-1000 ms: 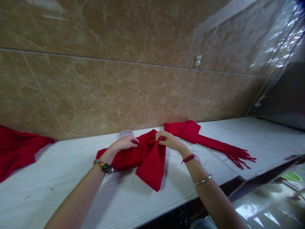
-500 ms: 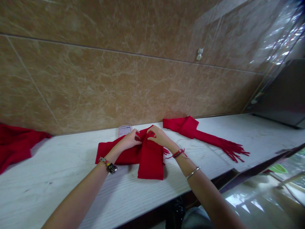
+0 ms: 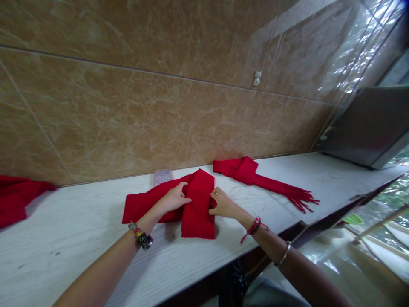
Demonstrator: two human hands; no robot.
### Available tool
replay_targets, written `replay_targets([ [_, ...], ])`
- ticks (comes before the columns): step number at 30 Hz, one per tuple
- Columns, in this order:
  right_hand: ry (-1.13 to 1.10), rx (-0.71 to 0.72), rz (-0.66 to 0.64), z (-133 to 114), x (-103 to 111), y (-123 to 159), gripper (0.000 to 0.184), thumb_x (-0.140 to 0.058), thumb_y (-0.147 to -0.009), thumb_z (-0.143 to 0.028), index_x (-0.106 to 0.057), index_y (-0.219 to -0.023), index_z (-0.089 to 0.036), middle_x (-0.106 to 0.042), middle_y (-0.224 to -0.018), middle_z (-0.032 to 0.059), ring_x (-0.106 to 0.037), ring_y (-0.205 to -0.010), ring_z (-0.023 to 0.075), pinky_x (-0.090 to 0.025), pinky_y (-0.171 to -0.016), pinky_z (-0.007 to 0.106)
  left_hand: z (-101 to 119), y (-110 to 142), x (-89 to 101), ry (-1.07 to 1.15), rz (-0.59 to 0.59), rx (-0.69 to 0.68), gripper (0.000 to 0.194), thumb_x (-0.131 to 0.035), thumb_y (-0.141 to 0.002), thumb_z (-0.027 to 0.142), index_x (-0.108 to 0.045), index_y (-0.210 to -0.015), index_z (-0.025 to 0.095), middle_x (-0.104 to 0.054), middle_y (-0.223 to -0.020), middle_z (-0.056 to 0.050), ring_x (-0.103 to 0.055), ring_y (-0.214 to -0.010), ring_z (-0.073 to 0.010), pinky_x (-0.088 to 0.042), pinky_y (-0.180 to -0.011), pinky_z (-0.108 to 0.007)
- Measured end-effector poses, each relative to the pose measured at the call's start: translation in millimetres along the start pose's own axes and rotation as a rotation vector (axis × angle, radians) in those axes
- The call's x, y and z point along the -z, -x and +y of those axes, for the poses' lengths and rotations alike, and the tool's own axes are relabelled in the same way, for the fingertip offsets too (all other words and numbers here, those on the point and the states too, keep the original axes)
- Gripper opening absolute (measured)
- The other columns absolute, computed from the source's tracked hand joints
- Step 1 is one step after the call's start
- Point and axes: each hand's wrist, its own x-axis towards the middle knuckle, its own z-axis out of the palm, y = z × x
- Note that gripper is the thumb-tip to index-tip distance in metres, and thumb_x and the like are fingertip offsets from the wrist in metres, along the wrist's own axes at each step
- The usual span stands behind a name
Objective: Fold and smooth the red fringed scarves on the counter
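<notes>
A red scarf (image 3: pixel 198 209) lies folded on the white countertop, one wide flap crossing over the rest and hanging toward the front. My left hand (image 3: pixel 175 197) is at the flap's left edge, thumb and forefinger curled on the cloth; its other fingers are partly hidden. On the opposite side, my right hand (image 3: pixel 221 204) grips the flap's right edge between bent fingers and thumb. Farther right, a second red scarf (image 3: pixel 246 170) rests folded, its fringed tail stretched out along the counter.
More red cloth (image 3: pixel 22 198) lies at the far left. A pale printed card or slip (image 3: pixel 162 177) sits behind the scarf by the brown tiled wall (image 3: pixel 134 119). A grey box-shaped object (image 3: pixel 367 123) stands at the counter's right end. The counter (image 3: pixel 79 238) has a dark front edge.
My right hand has moved from the top of the fold down to the flap's right edge. The flap now looks flatter and its pointed upper corner shows. The view has shifted slightly.
</notes>
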Motion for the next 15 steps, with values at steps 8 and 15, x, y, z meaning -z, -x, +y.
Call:
replay_targets([
  [8, 0.002, -0.050, 0.066, -3, 6, 2, 0.011, -0.055, -0.070, -0.012, -0.059, -0.060, -0.016, -0.053, -0.072, 0.0028, -0.048, -0.069, 0.0135, -0.040, -0.066, 0.025, -3, 1, 11.2, -0.107, 0.030, 0.007, 0.056, -0.056, -0.070, 0.021, -0.040, -0.123, 0.010, -0.060, -0.069, -0.002, -0.057, -0.064, -0.0171, -0.040, -0.058, -0.025],
  [15, -0.135, -0.032, 0.193, -3, 73, 16, 0.013, -0.054, -0.072, -0.021, -0.064, -0.063, -0.017, -0.056, -0.072, 0.0018, -0.053, -0.071, 0.0151, -0.041, -0.065, 0.027, 6, 6, 20.7, 0.103, -0.064, 0.065, 0.054, -0.051, -0.073, 0.019, -0.035, -0.124, 0.010, -0.055, -0.057, 0.003, -0.052, -0.053, -0.0127, -0.036, -0.048, -0.021],
])
